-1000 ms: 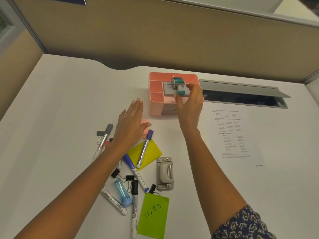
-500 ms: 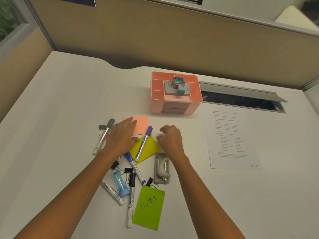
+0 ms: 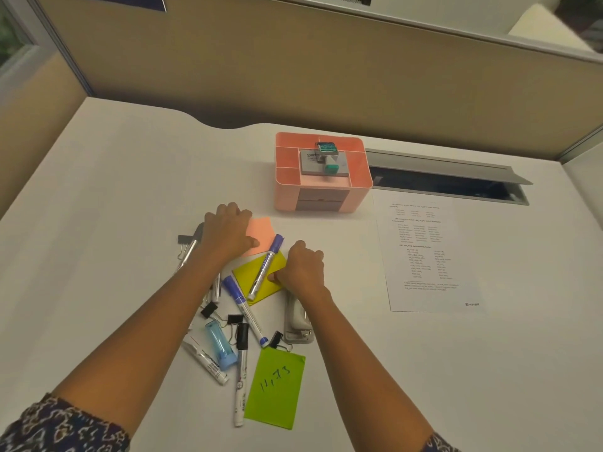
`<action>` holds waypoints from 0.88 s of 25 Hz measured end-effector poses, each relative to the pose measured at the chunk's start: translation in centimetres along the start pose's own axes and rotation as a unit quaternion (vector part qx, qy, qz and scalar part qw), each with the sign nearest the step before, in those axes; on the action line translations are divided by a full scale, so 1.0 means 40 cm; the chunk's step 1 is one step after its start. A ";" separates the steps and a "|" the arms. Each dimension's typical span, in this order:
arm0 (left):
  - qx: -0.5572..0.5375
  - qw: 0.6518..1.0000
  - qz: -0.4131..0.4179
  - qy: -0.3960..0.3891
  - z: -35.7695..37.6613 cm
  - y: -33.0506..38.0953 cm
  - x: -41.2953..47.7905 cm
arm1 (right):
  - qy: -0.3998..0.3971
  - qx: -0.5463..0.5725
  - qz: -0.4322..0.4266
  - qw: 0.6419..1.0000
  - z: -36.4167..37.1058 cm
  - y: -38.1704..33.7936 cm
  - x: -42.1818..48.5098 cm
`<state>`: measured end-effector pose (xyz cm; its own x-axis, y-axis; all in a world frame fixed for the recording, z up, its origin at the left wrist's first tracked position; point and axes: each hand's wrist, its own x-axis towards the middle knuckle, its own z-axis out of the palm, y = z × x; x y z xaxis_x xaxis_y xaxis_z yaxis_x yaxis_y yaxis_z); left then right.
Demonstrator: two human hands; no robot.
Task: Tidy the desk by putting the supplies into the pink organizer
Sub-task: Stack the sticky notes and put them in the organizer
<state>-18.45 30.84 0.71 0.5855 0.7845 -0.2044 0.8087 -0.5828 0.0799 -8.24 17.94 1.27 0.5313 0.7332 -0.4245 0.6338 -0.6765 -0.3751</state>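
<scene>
While both hands are working over the clutter near the middle of the white table (image 3: 98,197), a grey-capped marker (image 3: 191,244) is lying furthest left beside a black binder clip (image 3: 184,239). The left hand (image 3: 228,231) is pressing down with curled fingers on a salmon sticky note (image 3: 262,231); its grip is not closed around anything. Toward the near edge, a white marker (image 3: 205,358), a blue lighter-like tube (image 3: 222,345), more binder clips (image 3: 235,319) and a black-capped marker (image 3: 240,370) are lying jumbled together. 2 purple-capped markers are sitting here: 1 (image 3: 246,309) pointing toward the near edge, the other (image 3: 266,265) resting across a yellow sticky note (image 3: 261,278). A green note (image 3: 275,388) marked in black is lying nearest the near edge. The right hand (image 3: 303,265) is pinching the yellow note's right side, thumb and fingers closing on it, wrist over a grey hole punch (image 3: 297,324). The pink organizer (image 3: 323,172) is standing toward the far edge, already holding a grey pad (image 3: 310,163) and a teal-tipped stamp (image 3: 329,156). A printed sheet (image 3: 427,256) is lying to the right.
</scene>
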 end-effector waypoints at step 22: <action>-0.409 0.903 -0.048 0.122 -0.174 0.010 -0.051 | 0.010 0.242 -0.051 0.969 -0.344 0.012 -0.026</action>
<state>-18.92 30.47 7.95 0.4253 0.9044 -0.0347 0.5680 -0.2368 0.7882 -0.75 17.79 12.87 0.4932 0.7959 -0.3512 0.3479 -0.5504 -0.7590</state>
